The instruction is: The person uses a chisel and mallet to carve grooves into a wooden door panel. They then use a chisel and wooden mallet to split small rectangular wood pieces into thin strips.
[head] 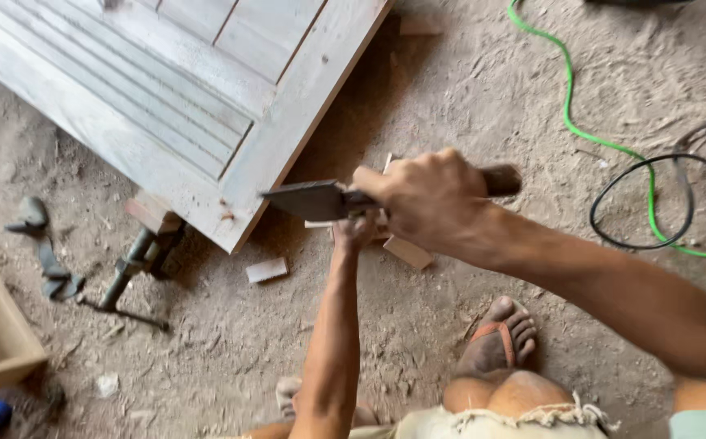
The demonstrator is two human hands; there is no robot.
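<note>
Wood block [407, 250], small and pale, sits on the dirt floor [467, 89] just ahead of a sandalled foot [499, 341]. The left hand [354, 232] reaches forward from below and pinches the block's near end, fingers closed on it. Directly above, the right hand [430, 199] is clenched around the handle of a chopping blade [308, 199]. That blade lies level, long axis running left to right, dark flat head pointing left, so the block lies straight beneath it. A wood offcut [267, 270] rests to the left. Farther off, a grey panelled door [174, 89] lies flat, and green hose [568, 106] and black cable [641, 203] loop at right.
</note>
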